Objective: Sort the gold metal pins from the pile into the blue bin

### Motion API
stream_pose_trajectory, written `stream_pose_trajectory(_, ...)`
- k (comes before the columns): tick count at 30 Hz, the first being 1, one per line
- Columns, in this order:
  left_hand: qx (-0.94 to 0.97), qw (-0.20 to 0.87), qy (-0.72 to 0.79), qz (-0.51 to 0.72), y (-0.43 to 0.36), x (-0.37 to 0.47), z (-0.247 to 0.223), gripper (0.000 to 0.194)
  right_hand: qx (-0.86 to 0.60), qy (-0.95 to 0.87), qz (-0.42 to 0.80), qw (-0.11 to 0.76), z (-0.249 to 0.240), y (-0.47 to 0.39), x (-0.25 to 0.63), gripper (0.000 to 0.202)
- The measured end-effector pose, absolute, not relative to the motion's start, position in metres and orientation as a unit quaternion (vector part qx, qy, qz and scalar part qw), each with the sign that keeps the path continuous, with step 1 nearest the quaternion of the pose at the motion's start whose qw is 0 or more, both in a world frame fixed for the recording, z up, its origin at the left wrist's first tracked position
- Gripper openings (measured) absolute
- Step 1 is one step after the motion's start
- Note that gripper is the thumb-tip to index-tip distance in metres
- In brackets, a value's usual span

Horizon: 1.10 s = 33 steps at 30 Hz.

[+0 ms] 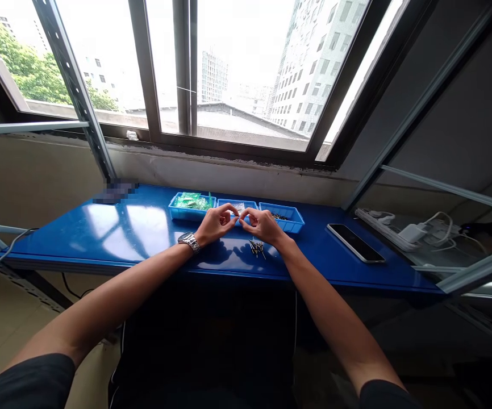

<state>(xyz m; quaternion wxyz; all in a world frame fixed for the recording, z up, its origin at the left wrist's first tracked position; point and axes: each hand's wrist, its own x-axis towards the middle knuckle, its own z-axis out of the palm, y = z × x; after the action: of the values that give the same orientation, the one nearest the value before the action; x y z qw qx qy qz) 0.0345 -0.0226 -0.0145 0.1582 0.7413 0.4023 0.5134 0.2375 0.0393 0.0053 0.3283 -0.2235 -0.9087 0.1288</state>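
Observation:
My left hand (217,224), with a metal watch (190,241) on its wrist, is closed in a pinch over the blue table. Facing it, my right hand (262,225) pinches too, and the fingertips of both hands nearly meet. Whatever lies between them is too small to make out. Just below my right hand a small pile of dark and brassy screws (257,247) lies on the table. Behind the hands stand a blue bin of green packets (191,201), a middle bin (250,205) with clear or white contents, partly hidden, and a right bin (292,226) with small dark pieces.
A phone (355,242) lies on the right of the blue table (152,227). Beyond it are a white charger and cables (414,232). Metal shelf posts (79,96) rise at both sides. A window (229,68) is behind, above the wall.

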Motion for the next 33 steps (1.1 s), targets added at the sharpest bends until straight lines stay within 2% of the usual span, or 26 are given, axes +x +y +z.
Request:
stream_pose_trajectory(8, 0.746, 0.15, 0.401, 0.51, -0.023, 0.035, -0.014, 0.019, -0.219, -0.912, 0.13, 0.321, 0.005, 0.039, 0.237, 0.018)
stream_pose_trajectory(18, 0.749, 0.143, 0.412, 0.499, -0.021, 0.035, -0.016, 0.017, -0.231, -0.886, 0.11, 0.386, 0.01, 0.03, 0.236, 0.018)
stream_pose_trajectory(25, 0.765, 0.153, 0.4, 0.481, -0.021, 0.035, -0.018, 0.016, -0.22, -0.887, 0.117, 0.388, 0.008, 0.027, 0.232, 0.018)
stream_pose_trajectory(33, 0.735, 0.141, 0.411, 0.52, -0.023, 0.035, -0.014, 0.02, -0.224, -0.89, 0.127, 0.376, 0.009, 0.032, 0.237, 0.015)
